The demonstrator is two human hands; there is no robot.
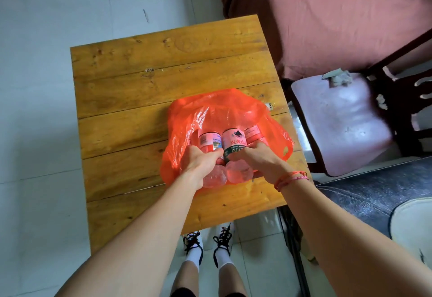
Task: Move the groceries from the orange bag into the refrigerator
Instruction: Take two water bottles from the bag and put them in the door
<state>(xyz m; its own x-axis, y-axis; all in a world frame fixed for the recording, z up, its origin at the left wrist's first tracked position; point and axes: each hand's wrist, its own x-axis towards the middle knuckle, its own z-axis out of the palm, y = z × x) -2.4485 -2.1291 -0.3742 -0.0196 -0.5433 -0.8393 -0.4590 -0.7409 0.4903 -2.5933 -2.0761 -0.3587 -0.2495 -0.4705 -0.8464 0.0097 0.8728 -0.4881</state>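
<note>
Landmark: the thin orange plastic bag (210, 109), lying open with its mouth toward the person. Places are given relative to it.

Nearest, below the bag: white lace-up shoes (222, 240) on pale floor tile.

At the bag mouth: left hand (201, 162), fingers curled round the left bottle (209, 142). Right hand (259, 159), red string bracelet (289, 178) at the wrist, is clenched on the middle bottle (235, 143), it seems; its fingers also overlap the right bottle (253, 133), so the exact grasp is unclear.

Inside the bag: these three clear plastic water bottles with red labels lie side by side, bases toward the person.

Under and beyond the bag: the yellow plank wooden table (163, 62). Right of the bag is a dark chair with a lilac seat (339, 121), with pink cloth (339, 16) past it. No refrigerator is in view.

Risks:
- Smooth round bottles pulled two at once could slip from a one-handed grip.
- The film may cling and drag out with them, pulling the loose right bottle along. It could then roll off the near table edge, just beside the bag, onto the feet.
- The thin plastic may tear.
</note>
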